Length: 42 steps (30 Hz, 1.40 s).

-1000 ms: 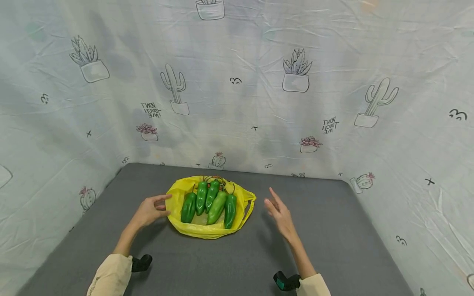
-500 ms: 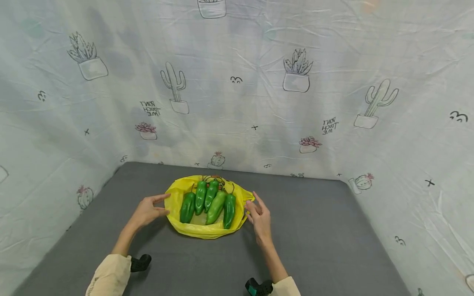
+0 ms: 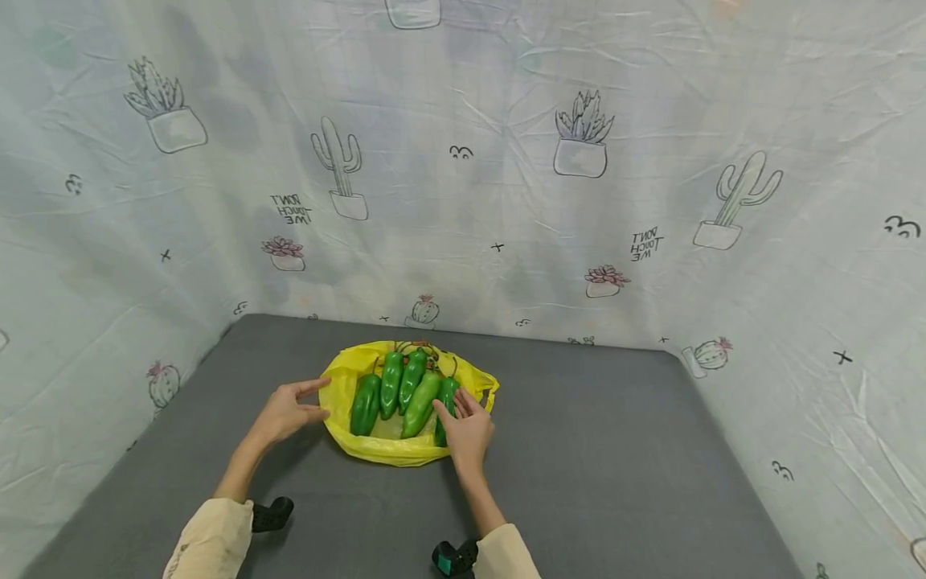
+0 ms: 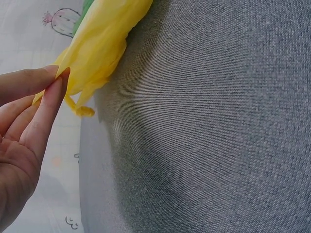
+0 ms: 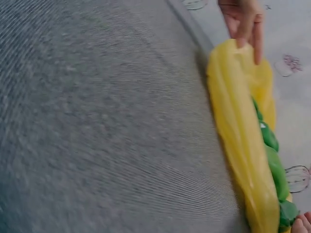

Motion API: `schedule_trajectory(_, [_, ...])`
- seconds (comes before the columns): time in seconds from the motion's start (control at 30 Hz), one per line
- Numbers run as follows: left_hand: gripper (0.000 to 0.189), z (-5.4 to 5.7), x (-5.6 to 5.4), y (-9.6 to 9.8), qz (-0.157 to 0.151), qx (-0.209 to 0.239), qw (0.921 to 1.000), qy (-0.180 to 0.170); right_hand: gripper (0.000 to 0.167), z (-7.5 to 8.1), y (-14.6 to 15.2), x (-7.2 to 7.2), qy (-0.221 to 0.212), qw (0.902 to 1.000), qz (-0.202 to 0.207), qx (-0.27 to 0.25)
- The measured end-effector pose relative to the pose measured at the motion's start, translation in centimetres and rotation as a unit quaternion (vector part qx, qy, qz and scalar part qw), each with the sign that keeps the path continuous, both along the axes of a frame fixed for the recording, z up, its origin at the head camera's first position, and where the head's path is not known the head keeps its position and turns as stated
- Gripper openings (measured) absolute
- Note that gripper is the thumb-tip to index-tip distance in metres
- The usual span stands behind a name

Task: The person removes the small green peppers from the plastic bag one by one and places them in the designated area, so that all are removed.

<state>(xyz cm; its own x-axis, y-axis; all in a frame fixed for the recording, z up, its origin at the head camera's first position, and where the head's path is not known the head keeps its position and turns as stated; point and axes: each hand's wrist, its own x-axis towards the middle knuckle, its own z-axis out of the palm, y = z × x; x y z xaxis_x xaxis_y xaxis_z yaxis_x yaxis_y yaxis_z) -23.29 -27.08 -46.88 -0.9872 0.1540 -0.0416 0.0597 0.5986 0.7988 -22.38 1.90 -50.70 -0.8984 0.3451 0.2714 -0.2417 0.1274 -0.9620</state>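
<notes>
A yellow plastic bag point(image 3: 391, 452) lies with its mouth spread wide on the grey table, and several green peppers point(image 3: 366, 404) with thin stems sit inside it. My left hand point(image 3: 284, 414) pinches the bag's left edge between thumb and forefinger; the left wrist view shows the thin plastic caught at the fingertips. My right hand point(image 3: 469, 433) is over the bag's right side, thumb and fingers apart about the rightmost dark green pepper point(image 3: 448, 389), partly hiding it. In the right wrist view only fingertips point(image 5: 302, 223) show, at that pepper's end; how firmly they touch it is unclear.
Grey cloth covers the table point(image 3: 615, 458). A pale curtain point(image 3: 463, 201) printed with cacti and potted plants hangs behind and at both sides. Each wrist carries a black device, and the sleeves are cream.
My right hand has moved left, from the table beside the bag, past its right handle, to the rightmost pepper. The left hand keeps its pinch on the bag; the peppers have not visibly moved.
</notes>
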Motion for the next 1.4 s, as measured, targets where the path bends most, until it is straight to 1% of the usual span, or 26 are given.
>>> schedule_trajectory(0.1, [0.063,0.1,0.0,0.0,0.001,0.005,1.0,-0.005,0.059,-0.4,-0.6,-0.2,0.0,0.9981,-0.022,0.057])
schedule_trajectory(0.2, [0.063,0.1,0.1,0.1,0.0,0.007,1.0,-0.006,0.061,-0.7,-0.9,-0.4,0.004,0.9924,-0.049,0.112])
schedule_trajectory(0.33, [0.063,0.2,0.0,0.1,-0.003,0.005,1.0,-0.006,0.062,-1.2,-0.8,-0.6,0.001,0.9871,-0.064,0.147])
schedule_trajectory(0.4, [0.063,0.2,0.0,0.1,-0.004,0.005,1.0,-0.007,0.062,-1.4,-0.7,-0.6,-0.01,0.9856,-0.062,0.157])
schedule_trajectory(0.47, [0.063,0.2,0.1,0.1,-0.004,0.003,1.0,-0.008,0.06,-1.5,-0.7,-0.5,-0.02,0.982,-0.055,0.18])
schedule_trajectory(0.63, [0.063,0.4,0.2,0.1,-0.006,0.002,0.9999,-0.01,0.057,-1.6,-0.7,-0.4,-0.027,0.9668,-0.033,0.252])
schedule_trajectory(0.77, [0.061,0.5,0.0,0.1,-0.007,-0.001,1.0,-0.002,0.061,-1.0,-0.6,-0.5,-0.05,0.9594,-0.014,0.277])
schedule_trajectory(0.83, [0.061,0.5,0.0,0.2,-0.005,-0.008,1.0,0.001,0.06,-0.9,-0.5,-0.7,-0.055,0.9573,-0.009,0.284])
schedule_trajectory(0.97, [0.062,0.4,0.1,0.2,0.001,-0.017,0.9999,0.0,0.035,-0.9,0.0,-1.0,-0.039,0.9603,-0.022,0.275])
schedule_trajectory(1.03, [0.062,0.4,0.2,0.3,0.005,-0.02,0.9998,-0.001,0.027,-1.0,0.2,-1.1,-0.034,0.9629,-0.033,0.266])
schedule_trajectory(1.07, [0.062,0.4,0.2,0.3,0.006,-0.021,0.9998,0.0,0.025,-1.0,0.2,-1.0,-0.035,0.9639,-0.036,0.261])
schedule_trajectory(1.13, [0.062,0.4,0.2,0.3,0.008,-0.023,0.9997,0.001,0.029,-0.9,0.3,-1.0,-0.036,0.9649,-0.042,0.257])
schedule_trajectory(1.27, [0.061,0.4,0.1,0.3,0.009,-0.027,0.9996,0.004,0.033,-0.6,0.5,-0.6,-0.04,0.9699,-0.04,0.237])
schedule_trajectory(1.4, [0.061,0.4,0.2,0.4,0.008,-0.028,0.9995,0.007,0.032,-0.4,0.7,-0.1,-0.031,0.9799,-0.035,0.194])
